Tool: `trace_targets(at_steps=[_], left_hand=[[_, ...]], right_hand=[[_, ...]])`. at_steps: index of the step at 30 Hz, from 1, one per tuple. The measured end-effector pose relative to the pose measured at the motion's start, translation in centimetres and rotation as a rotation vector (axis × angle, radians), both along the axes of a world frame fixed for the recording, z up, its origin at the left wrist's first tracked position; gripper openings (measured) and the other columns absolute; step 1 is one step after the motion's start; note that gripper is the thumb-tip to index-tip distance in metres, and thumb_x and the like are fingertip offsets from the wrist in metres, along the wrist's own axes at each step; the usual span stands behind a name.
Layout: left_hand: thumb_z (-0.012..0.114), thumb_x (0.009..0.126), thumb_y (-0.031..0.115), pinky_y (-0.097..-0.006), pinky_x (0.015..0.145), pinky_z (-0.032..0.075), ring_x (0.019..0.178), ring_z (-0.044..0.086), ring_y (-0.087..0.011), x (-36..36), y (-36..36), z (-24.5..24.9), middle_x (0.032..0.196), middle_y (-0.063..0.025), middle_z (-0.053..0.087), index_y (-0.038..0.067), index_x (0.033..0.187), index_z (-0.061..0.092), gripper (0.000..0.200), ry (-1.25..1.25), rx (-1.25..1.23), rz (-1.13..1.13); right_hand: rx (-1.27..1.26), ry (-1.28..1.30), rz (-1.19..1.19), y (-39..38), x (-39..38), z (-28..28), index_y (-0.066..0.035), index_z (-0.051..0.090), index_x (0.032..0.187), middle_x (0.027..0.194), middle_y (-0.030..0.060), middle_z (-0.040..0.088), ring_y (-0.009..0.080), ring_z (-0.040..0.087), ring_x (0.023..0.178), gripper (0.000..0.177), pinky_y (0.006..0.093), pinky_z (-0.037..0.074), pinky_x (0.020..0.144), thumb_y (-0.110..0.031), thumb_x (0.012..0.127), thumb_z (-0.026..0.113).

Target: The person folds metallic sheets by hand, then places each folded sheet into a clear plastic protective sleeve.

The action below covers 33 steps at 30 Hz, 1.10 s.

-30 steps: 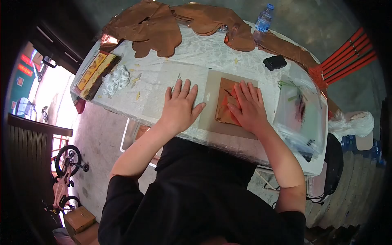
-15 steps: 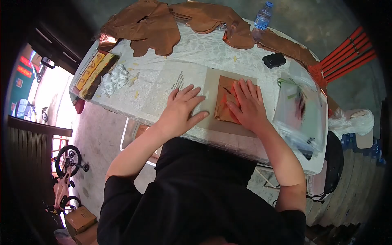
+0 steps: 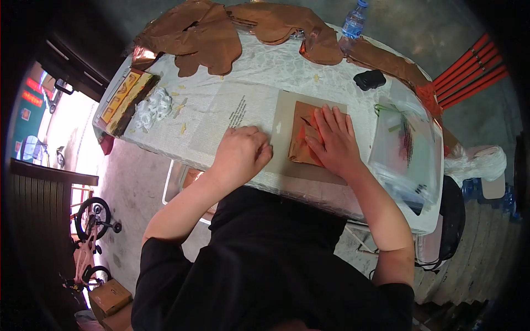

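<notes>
**Flat palm, even pressure**

Your right hand (image 3: 335, 140) lies flat, fingers extended, on the brown square (image 3: 300, 140) atop the grey board (image 3: 282, 118). Your left hand (image 3: 243, 149) curls at the board's left edge; I cannot tell whether it grips anything. Level fingertips should help avoid creasing the square.

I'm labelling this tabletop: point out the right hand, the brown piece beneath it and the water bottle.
Right hand (image 3: 335, 138): head view, back of the hand.
Brown piece (image 3: 298, 135): head view, uncovered left part.
Water bottle (image 3: 353, 25): head view, its label.
</notes>
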<state>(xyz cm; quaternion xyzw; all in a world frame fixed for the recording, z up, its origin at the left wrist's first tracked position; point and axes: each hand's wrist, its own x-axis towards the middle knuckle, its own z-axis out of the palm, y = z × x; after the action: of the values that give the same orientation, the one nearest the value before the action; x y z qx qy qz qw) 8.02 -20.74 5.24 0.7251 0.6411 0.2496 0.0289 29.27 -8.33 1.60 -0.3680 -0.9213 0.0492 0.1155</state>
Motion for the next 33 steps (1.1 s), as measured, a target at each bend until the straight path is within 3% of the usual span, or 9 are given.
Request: trace_targets(at_steps=[6, 15, 22, 33], left_hand=[[0.061, 0.080, 0.018, -0.0437, 0.061, 0.048, 0.067, 0.060, -0.0326, 1.4, 0.2, 0.2, 0.071, -0.0133, 0.058, 0.004, 0.072, 0.057, 0.017, -0.022, -0.036, 0.041], [0.062, 0.080, 0.021, -0.0425, 0.061, 0.051, 0.071, 0.062, -0.0339, 3.7, 0.9, -0.8, 0.073, -0.0148, 0.059, 0.002, 0.079, 0.055, 0.020, 0.015, -0.056, 0.049], [0.059, 0.081, 0.020, -0.0440, 0.060, 0.051, 0.068, 0.062, -0.0355, 2.8, 3.8, -1.2, 0.075, -0.0167, 0.061, 0.002, 0.078, 0.054, 0.019, 0.034, -0.081, 0.075], [0.058, 0.080, 0.017, -0.0423, 0.059, 0.051, 0.067, 0.062, -0.0329, 2.9, 3.5, -0.8, 0.071, -0.0159, 0.061, 0.002, 0.074, 0.053, 0.017, -0.009, 0.027, 0.075]], right_hand=[[-0.005, -0.007, -0.010, -0.1, -0.1, 0.2, -0.007, 0.030, 0.143, 0.149, 0.0159, 0.027, 0.0349, 0.022, 0.138, 0.068, 0.0476, 0.011, 0.113, -0.047, 0.090, 0.047], [-0.005, -0.002, -0.009, 0.0, -0.1, 0.0, -0.007, 0.030, 0.143, 0.149, 0.0158, 0.027, 0.0348, 0.021, 0.138, 0.068, 0.0480, 0.011, 0.113, -0.047, 0.090, 0.047], [-0.039, -0.032, -0.041, -0.2, -0.3, 0.3, -0.008, 0.030, 0.143, 0.149, 0.0152, 0.026, 0.0352, 0.020, 0.139, 0.069, 0.0530, 0.010, 0.111, -0.046, 0.089, 0.049], [-0.035, -0.022, -0.006, -0.5, -0.4, 0.2, -0.006, 0.028, 0.143, 0.149, 0.0154, 0.026, 0.0360, 0.020, 0.138, 0.071, 0.0525, 0.011, 0.111, -0.045, 0.088, 0.050]])
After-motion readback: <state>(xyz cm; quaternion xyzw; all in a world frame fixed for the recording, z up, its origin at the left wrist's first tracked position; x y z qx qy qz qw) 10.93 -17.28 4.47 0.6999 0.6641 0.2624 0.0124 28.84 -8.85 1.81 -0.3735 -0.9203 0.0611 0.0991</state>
